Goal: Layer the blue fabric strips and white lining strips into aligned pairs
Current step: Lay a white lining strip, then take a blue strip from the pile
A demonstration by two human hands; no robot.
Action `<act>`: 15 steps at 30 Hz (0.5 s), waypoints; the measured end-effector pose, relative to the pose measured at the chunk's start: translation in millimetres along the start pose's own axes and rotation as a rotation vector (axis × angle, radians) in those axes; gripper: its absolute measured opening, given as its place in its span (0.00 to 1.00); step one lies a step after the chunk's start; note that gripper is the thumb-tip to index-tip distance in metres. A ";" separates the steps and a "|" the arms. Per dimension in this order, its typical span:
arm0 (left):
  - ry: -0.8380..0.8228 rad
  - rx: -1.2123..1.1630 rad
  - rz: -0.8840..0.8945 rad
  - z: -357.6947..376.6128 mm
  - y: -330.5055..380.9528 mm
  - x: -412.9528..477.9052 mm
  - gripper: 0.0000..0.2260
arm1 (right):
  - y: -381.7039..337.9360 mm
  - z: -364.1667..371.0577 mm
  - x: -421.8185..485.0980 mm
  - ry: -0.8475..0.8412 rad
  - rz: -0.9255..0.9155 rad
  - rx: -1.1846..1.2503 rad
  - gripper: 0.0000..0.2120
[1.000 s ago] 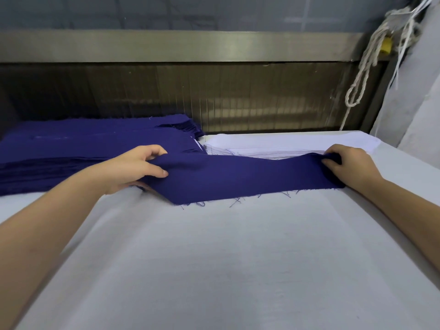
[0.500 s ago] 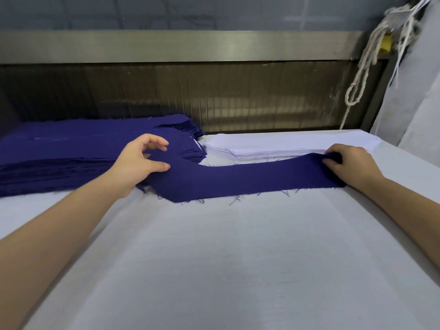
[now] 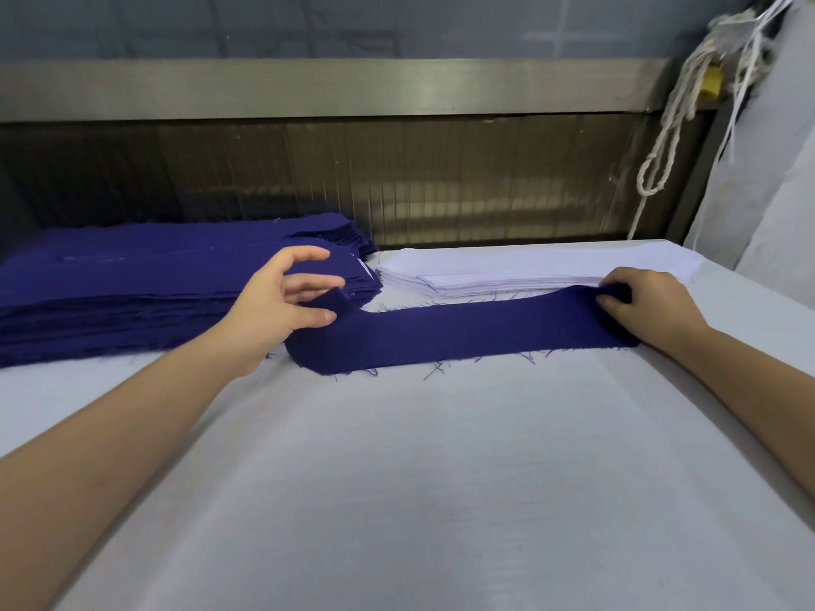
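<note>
Soft even light, sharp focus, wide-angle edge bending.

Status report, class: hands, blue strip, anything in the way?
Left hand pinches blue strip at one end, right hand grips the other. Strip lies before white lining stack, not on it. Nothing between.

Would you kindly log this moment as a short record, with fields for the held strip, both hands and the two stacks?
strip: blue, frayed edges, stretched across the table along the front of the white stack
left hand: pinches the strip's turned-up left end
right hand: grips the strip's bunched right end
blue stack: far left, behind the left hand
white stack: far right, beside the blue stack
pairing: cannot tell whether lining lies under the strip
</note>
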State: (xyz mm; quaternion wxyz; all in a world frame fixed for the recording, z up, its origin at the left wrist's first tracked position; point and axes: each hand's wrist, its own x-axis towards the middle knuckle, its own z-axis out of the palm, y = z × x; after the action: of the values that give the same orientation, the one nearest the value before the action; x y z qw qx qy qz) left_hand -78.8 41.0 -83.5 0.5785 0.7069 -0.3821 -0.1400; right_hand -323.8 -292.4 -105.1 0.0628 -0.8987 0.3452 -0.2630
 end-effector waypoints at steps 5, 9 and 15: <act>-0.101 0.074 -0.064 -1.5 -5.8 -0.9 0.23 | -0.9 -1.6 -0.6 -0.019 0.027 0.012 0.10; -0.034 0.190 0.021 -3.8 -5.6 -0.4 0.19 | -1.4 -1.6 -0.8 -0.027 0.036 0.014 0.11; -0.059 0.099 -0.081 -10.2 -3.1 1.3 0.12 | 0.0 -0.8 1.1 -0.025 0.034 0.009 0.11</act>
State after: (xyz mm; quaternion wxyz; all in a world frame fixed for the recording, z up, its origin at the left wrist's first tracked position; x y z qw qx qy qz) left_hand -70.3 47.5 -83.1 0.5252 0.7451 -0.3766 -0.1652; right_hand -323.6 -293.0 -103.9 0.0756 -0.8956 0.3584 -0.2523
